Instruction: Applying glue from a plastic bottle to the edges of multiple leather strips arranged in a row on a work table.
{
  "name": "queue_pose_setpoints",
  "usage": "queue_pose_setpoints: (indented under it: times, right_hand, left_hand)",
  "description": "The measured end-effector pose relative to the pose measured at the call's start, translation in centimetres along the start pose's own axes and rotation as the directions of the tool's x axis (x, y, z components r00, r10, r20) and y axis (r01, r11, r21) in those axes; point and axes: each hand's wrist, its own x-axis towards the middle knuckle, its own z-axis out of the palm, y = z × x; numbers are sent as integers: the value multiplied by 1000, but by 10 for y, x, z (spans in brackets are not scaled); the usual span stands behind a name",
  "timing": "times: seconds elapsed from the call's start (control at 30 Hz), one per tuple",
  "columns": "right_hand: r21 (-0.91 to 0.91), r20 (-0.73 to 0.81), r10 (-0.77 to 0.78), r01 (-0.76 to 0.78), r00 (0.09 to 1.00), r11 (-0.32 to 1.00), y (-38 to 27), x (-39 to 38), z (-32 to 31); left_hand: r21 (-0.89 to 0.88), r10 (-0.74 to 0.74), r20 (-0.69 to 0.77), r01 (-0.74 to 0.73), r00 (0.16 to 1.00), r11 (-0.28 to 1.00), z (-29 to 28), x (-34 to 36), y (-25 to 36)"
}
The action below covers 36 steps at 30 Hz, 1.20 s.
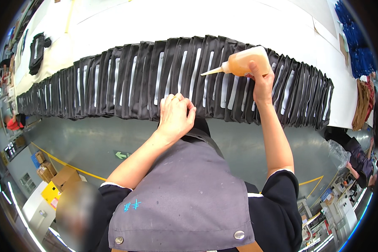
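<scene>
My right hand (263,86) is wrapped round a translucent squeeze bottle (250,61) holding an orange-yellow liquid. The bottle is tipped on its side, and its thin pointed nozzle (212,72) points left over the row of black fabric pieces (145,80). These pieces overlap in a long row across the white table, many showing a pale strip (182,69) along their length. At the near edge of the row, my left hand (175,115) rests with its fingers curled closed. What its fingertips grip, if anything, is hidden.
The white table (189,19) reaches away behind the row. Another black bundle (38,52) lies at its far left. Blue garments (357,42) and brown cloth (360,105) are at the right. A person holding clear plastic (339,153) is at the lower right; cardboard boxes (66,177) stand lower left.
</scene>
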Motion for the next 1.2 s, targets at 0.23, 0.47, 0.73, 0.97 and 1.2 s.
queue_pose_setpoints:
  times: [0.23, 0.47, 0.73, 0.97, 1.2]
  right_hand:
    - [-18, 16, 53, -52, 998, 998, -1, -17, 3]
    - [7, 90, 94, -95, 991, 995, 0, -33, 6]
    - [-186, 18, -34, 36, 999, 982, -10, -52, 7]
    - [685, -81, 360, -211, 929, 697, -4, -63, -9]
    - [998, -52, 321, 42, 946, 38, -20, -88, -40]
  left_hand:
    - [16, -25, 6, 25, 1000, 1000, 0, -3, 2]
    - [26, -59, 5, 59, 998, 998, 0, -1, 2]
    - [17, 122, -103, -121, 987, 993, -4, 6, 0]
    - [31, 49, -59, -47, 997, 998, 1, -8, -3]
    - [15, 117, -74, -116, 990, 993, -3, -22, 10]
